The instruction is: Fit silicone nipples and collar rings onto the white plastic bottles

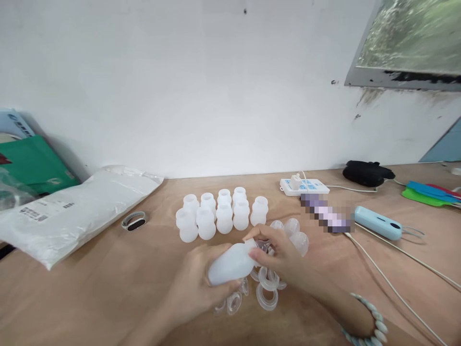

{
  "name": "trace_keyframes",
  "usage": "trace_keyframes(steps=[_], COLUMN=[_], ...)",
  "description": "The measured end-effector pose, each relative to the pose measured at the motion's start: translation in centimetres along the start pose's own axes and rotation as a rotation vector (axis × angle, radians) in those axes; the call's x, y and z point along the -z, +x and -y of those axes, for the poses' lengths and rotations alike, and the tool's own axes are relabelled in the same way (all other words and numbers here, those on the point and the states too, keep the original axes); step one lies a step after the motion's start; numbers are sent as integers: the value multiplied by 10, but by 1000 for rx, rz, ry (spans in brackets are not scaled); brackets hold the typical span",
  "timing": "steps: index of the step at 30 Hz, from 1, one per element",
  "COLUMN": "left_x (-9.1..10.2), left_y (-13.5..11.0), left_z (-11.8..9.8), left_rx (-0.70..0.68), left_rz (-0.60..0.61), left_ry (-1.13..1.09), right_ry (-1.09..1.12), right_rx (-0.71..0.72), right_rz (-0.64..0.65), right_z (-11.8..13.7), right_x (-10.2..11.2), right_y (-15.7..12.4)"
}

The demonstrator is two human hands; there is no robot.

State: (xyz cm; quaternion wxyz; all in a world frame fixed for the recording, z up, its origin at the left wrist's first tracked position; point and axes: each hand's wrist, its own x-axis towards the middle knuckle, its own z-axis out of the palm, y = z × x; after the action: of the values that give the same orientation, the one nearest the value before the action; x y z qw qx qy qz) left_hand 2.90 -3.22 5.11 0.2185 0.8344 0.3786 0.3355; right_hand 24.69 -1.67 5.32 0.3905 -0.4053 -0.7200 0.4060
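My left hand is wrapped round a white translucent silicone bottle, held on its side above the wooden table. My right hand pinches at the bottle's neck end, fingers closed on it. Under and beside my hands lie several clear plastic rings and clear domed caps. Behind them several more white bottles stand upright in two rows.
A white plastic bag and a dark wristband lie at the left, with green packaging behind. A power strip, cables, a light blue device, a black object and coloured tools are at the right.
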Motion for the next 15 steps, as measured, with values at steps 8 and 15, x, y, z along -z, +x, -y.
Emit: trace_keyframes(steps=[8, 15], left_x=[9, 0], left_y=[2, -4], left_z=[-5, 7], left_rx=[97, -171], left_rz=[-23, -65], left_ry=[4, 358], right_ry=[-104, -172], right_rx=[120, -22], right_rz=[17, 163], right_z=[6, 17], right_x=[21, 21], right_y=[-8, -9])
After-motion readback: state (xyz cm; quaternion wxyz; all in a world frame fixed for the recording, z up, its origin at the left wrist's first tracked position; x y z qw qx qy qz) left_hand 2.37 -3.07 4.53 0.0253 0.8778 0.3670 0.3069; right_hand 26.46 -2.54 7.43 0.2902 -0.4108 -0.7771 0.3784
